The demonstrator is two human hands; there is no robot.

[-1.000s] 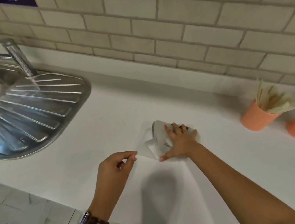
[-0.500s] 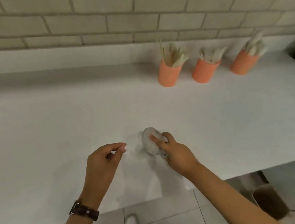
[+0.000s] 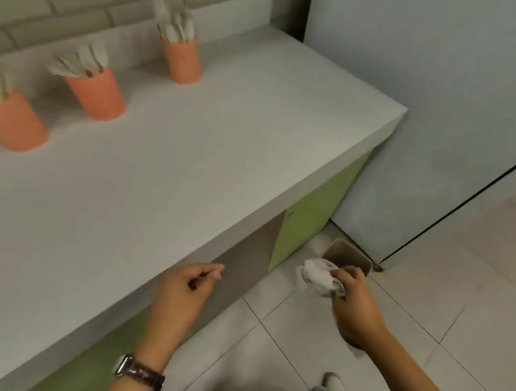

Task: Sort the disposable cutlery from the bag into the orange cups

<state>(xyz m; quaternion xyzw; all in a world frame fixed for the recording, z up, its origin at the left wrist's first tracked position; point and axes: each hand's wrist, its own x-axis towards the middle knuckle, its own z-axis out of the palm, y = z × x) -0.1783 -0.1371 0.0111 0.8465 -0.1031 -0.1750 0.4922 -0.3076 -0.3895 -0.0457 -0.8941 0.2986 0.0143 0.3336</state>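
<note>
Head view: five o'clock, right hand clutches the bag by the bin. Looks light, soft, slippery; bunch it. Left hand loosely curled, empty.

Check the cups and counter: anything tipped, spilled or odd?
Nothing stands out. All three cups stand upright on the counter with cutlery inside; the right hand grips the crumpled bag by the floor bin.
</note>
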